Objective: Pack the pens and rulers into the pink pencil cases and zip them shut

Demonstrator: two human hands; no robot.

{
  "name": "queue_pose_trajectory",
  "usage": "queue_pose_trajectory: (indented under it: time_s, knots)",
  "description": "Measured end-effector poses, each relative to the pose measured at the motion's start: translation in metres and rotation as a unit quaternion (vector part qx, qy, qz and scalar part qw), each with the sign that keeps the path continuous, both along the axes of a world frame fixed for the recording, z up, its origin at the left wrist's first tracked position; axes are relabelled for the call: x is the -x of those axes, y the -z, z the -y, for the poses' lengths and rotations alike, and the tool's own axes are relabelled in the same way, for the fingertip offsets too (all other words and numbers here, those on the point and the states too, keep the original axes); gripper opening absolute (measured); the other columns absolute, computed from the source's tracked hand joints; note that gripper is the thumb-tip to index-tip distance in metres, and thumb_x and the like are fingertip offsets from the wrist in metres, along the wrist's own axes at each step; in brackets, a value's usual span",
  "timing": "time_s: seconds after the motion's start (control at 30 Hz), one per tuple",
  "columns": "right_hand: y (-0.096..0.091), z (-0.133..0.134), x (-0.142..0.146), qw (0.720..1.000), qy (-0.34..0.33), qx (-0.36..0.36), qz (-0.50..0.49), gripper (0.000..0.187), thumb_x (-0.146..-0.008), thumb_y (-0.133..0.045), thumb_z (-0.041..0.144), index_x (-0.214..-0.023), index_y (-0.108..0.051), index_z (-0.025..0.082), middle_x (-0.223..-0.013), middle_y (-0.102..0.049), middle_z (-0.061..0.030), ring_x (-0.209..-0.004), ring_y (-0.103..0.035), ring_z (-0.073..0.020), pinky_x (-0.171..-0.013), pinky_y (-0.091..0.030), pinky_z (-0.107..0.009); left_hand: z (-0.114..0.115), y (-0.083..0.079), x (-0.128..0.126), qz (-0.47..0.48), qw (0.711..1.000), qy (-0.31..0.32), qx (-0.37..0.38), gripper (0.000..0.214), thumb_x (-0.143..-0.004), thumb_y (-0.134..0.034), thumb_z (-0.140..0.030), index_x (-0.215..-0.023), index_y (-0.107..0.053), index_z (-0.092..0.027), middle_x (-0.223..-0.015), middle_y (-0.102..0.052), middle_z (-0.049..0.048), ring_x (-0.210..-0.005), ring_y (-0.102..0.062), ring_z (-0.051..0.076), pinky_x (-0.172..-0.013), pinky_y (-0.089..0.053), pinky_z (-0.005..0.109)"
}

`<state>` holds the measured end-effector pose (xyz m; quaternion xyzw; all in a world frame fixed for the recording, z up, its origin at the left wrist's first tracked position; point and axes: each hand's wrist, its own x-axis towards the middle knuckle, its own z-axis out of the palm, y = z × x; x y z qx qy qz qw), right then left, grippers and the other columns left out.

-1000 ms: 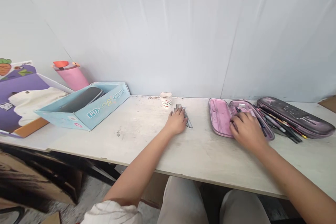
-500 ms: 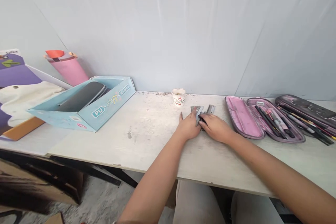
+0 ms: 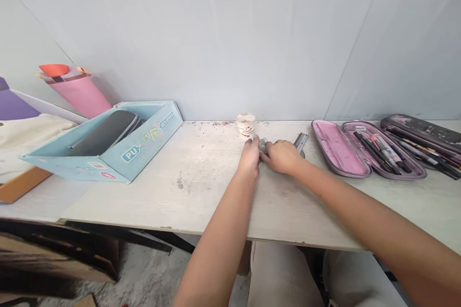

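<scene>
On the white tabletop, my left hand (image 3: 249, 156) is closed beside my right hand (image 3: 281, 156), the two almost touching. Between their fingertips shows a small grey, crumpled-looking piece (image 3: 263, 145); its kind is hard to make out, and my fingers hide most of it. The fingers of my right hand are bent over and closed. Just right of that hand lies a flat silver metal strip (image 3: 301, 141), partly covered by the hand. A white paper cup (image 3: 246, 126) with red and green marks stands right behind my left hand.
An opened pink pencil case (image 3: 340, 153) with several pens lies to the right, beside a dark case (image 3: 425, 127) and loose pencils. At left sit a light-blue box (image 3: 118, 163) holding a grey case, and a pink cup-like container (image 3: 81, 93). A wall closes the back.
Both hands have moved slightly away from me and closer together, nearer the paper cup. My left fingers, spread before, are now closed. The metal strip now lies to the right of my right hand.
</scene>
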<state>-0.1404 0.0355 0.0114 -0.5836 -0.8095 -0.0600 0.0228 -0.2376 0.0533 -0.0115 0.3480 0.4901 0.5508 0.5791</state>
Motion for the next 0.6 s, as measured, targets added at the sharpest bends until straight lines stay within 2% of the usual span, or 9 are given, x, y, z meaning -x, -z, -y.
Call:
queue_pose_trajectory:
  time_s: [0.07, 0.17, 0.27, 0.33, 0.4, 0.47, 0.6]
  knots:
    - [0.001, 0.003, 0.008, 1.0, -0.011, 0.002, -0.006, 0.039, -0.087, -0.034, 0.036, -0.099, -0.061, 0.01, -0.092, -0.066, -0.0196, -0.089, -0.062, -0.0267, -0.073, -0.042, -0.033, 0.0, 0.0, 0.001, 0.04, 0.999, 0.003, 0.024, 0.032, -0.08, -0.05, -0.048, -0.085, -0.053, -0.017, -0.074, -0.058, 0.0025, -0.075, -0.059, 0.015, -0.056, -0.042, 0.022]
    - [-0.002, 0.005, 0.007, 1.0, -0.008, -0.001, -0.011, 0.03, -0.084, -0.038, 0.024, -0.098, -0.061, 0.01, -0.091, -0.067, -0.019, -0.087, -0.063, -0.0254, -0.07, -0.042, -0.032, 0.004, -0.002, 0.0, 0.069, 0.997, 0.016, 0.013, 0.032, -0.078, -0.054, -0.048, -0.081, -0.053, -0.016, -0.074, -0.058, 0.0026, -0.073, -0.059, 0.014, -0.06, -0.045, 0.022]
    - [-0.012, 0.009, -0.014, 0.998, 0.024, -0.03, -0.043, 0.033, -0.087, -0.034, 0.025, -0.102, -0.06, 0.011, -0.091, -0.067, -0.017, -0.084, -0.063, -0.0238, -0.068, -0.041, -0.03, 0.012, -0.005, -0.004, 0.062, 0.992, 0.071, -0.083, 0.031, -0.079, -0.055, -0.042, -0.097, -0.057, -0.017, -0.105, -0.062, 0.0077, -0.094, -0.059, 0.016, -0.078, -0.047, 0.027]
    - [-0.021, 0.012, -0.036, 0.992, 0.037, -0.062, -0.104, 0.036, -0.09, -0.031, 0.03, -0.103, -0.061, 0.015, -0.091, -0.068, -0.013, -0.083, -0.062, -0.0215, -0.068, -0.039, -0.029, 0.018, -0.007, -0.009, -0.01, 0.975, 0.129, -0.183, 0.038, -0.081, -0.054, -0.039, -0.115, -0.053, -0.021, -0.128, -0.052, 0.0075, -0.113, -0.052, 0.019, -0.09, -0.044, 0.032]
    - [-0.027, 0.018, -0.063, 0.979, 0.038, -0.096, -0.174, 0.036, -0.09, -0.032, 0.033, -0.1, -0.064, 0.019, -0.088, -0.069, -0.0094, -0.085, -0.061, -0.0201, -0.069, -0.039, -0.027, 0.023, -0.008, -0.016, -0.128, 0.934, 0.185, -0.276, 0.046, -0.083, -0.051, -0.037, -0.127, -0.046, -0.025, -0.141, -0.039, 0.0056, -0.125, -0.042, 0.021, -0.099, -0.038, 0.036]
    - [-0.029, 0.023, -0.089, 0.966, 0.035, -0.116, -0.227, 0.034, -0.089, -0.035, 0.033, -0.097, -0.066, 0.02, -0.087, -0.069, -0.0077, -0.087, -0.06, -0.0198, -0.07, -0.039, -0.027, 0.025, -0.009, -0.027, -0.242, 0.88, 0.218, -0.346, 0.049, -0.086, -0.047, -0.035, -0.133, -0.039, -0.025, -0.147, -0.03, 0.0049, -0.131, -0.033, 0.021, -0.106, -0.03, 0.037]
    - [-0.016, 0.027, -0.134, 0.931, 0.037, -0.122, -0.342, 0.032, -0.087, -0.04, 0.032, -0.105, -0.064, 0.02, -0.096, -0.069, -0.0068, -0.086, -0.062, -0.0195, -0.072, -0.042, -0.028, 0.027, -0.013, -0.062, -0.385, 0.786, 0.238, -0.421, 0.051, -0.089, -0.037, -0.032, -0.139, -0.031, -0.022, -0.15, -0.019, 0.0051, -0.138, -0.019, 0.017, -0.113, -0.017, 0.035]
